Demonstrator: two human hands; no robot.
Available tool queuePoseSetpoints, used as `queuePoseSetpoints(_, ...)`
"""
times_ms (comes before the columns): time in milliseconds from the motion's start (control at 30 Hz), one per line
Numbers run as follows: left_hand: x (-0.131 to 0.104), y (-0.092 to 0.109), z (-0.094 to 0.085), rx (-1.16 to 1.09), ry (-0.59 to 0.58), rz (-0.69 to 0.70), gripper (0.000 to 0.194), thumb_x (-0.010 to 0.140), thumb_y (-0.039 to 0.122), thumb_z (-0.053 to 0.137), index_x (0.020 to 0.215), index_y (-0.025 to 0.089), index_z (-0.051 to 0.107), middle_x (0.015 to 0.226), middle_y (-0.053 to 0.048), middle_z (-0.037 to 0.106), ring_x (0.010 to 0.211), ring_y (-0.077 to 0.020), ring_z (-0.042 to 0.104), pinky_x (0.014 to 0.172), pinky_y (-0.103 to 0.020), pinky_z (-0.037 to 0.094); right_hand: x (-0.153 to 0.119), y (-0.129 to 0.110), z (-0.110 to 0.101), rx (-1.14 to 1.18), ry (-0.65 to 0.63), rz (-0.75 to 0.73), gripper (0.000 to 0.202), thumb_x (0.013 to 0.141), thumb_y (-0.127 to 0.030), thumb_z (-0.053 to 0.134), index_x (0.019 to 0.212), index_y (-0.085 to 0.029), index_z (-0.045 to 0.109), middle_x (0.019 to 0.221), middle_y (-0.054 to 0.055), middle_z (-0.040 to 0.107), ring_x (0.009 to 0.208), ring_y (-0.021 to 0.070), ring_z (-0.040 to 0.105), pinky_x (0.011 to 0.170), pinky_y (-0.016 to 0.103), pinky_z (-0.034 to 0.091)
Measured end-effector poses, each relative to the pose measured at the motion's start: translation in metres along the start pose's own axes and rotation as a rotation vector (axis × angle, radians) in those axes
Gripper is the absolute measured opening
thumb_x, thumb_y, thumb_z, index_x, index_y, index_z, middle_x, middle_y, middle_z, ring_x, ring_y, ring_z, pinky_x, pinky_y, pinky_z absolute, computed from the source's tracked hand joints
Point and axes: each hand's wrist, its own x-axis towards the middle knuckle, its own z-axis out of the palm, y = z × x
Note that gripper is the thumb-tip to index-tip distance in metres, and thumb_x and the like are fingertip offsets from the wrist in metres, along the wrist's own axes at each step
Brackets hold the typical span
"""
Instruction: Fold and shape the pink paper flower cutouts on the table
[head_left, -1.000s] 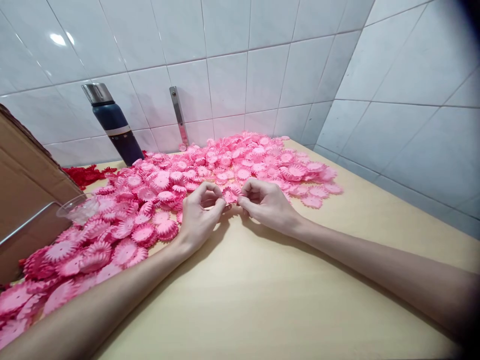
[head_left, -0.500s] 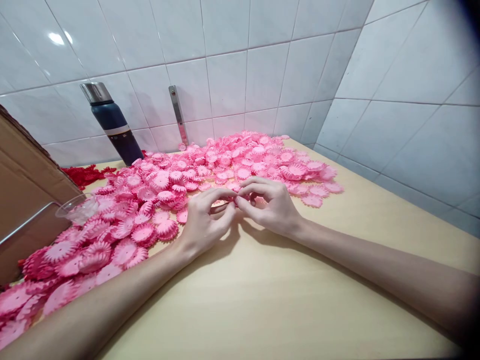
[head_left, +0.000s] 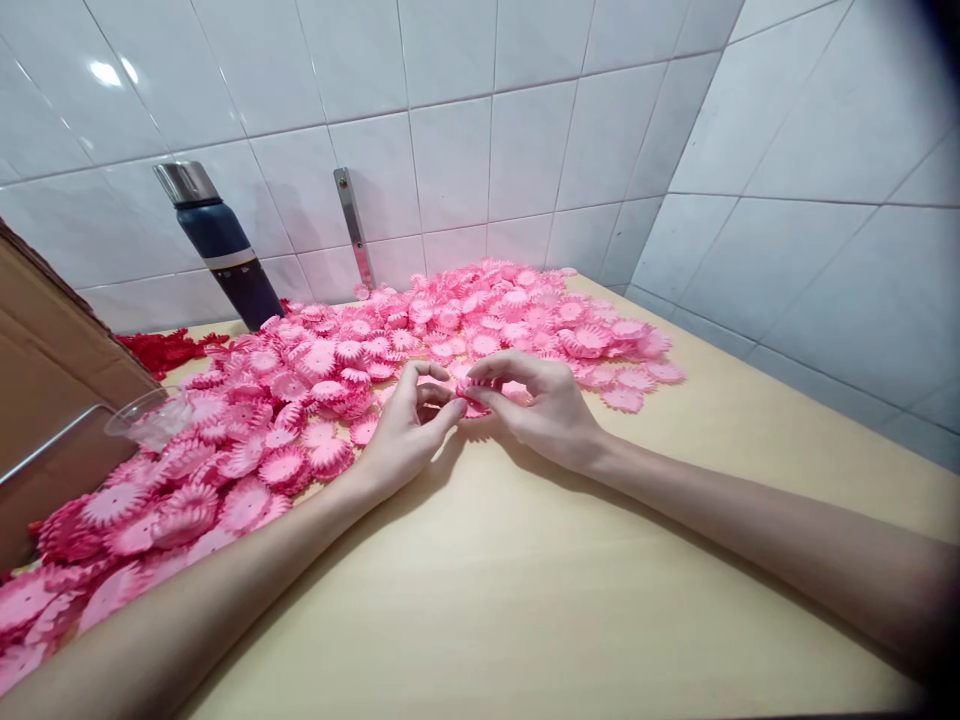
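Note:
Between the fingertips of both hands is a small pink flower piece [head_left: 474, 406], partly covered by the fingers. My right hand [head_left: 538, 405] pinches it from the right, thumb against forefinger. On its left side, my left hand [head_left: 415, 425] has curled fingers, with the thumb tip close to the piece; whether these fingers grip anything is hidden. A wide heap of pink scalloped flower pieces [head_left: 285, 466] spreads behind the hands and down the left side.
A dark blue bottle [head_left: 223, 250] with a metal cap stands by the tiled wall. Red pieces [head_left: 169, 350] lie near a cardboard box [head_left: 52, 400] at the left. A clear plastic cup [head_left: 150, 420] rests in the heap. The table [head_left: 525, 600] is pale wood.
My left hand has drawn slightly left and its fingers have parted a little from my right fingertips. More of the pink piece now shows between the hands.

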Motion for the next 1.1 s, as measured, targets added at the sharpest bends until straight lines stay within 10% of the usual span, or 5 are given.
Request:
queuePoseSetpoints(333,0.0,0.002,0.003,-0.03,0.025,0.061,0.016,0.081,0.02,0.057,0.09,0.021,0.044,0.077,0.005,0.047,0.063,-0.0074,0.049,0.059,-0.021,0.041,0.003,0.004,0.002,0.065,0.055,0.128,0.018,0.081,-0.026,0.065,0.099,-0.02,0.064,0.08,0.002,0.064,0.073,0.0162,0.062,0.062,0.029,0.049)
queuePoseSetpoints(667,-0.009,0.009,0.003,0.215,-0.011,0.152,0.013,0.084,0.021,0.053,0.095,0.02,0.047,0.081,0.0,0.057,0.074,-0.012,0.059,0.063,-0.022,0.046,0.001,-0.004,0.0,-0.179,-0.03,-0.193,0.01,0.074,-0.01,0.06,0.077,-0.02,0.059,0.075,0.003,0.064,0.073,0.0176,0.058,0.066,0.031,0.048)
queuePoseSetpoints(1100,0.002,0.005,0.003,-0.103,0.006,-0.005,0.023,0.078,0.025,0.065,0.084,0.019,0.044,0.068,0.006,0.05,0.059,-0.0089,0.06,0.054,-0.02,0.045,0.005,0.011,0.001,0.221,-0.033,0.232,0.02,0.078,-0.03,0.068,0.091,-0.018,0.059,0.08,0.002,0.06,0.067,0.0133,0.057,0.057,0.027,0.048)
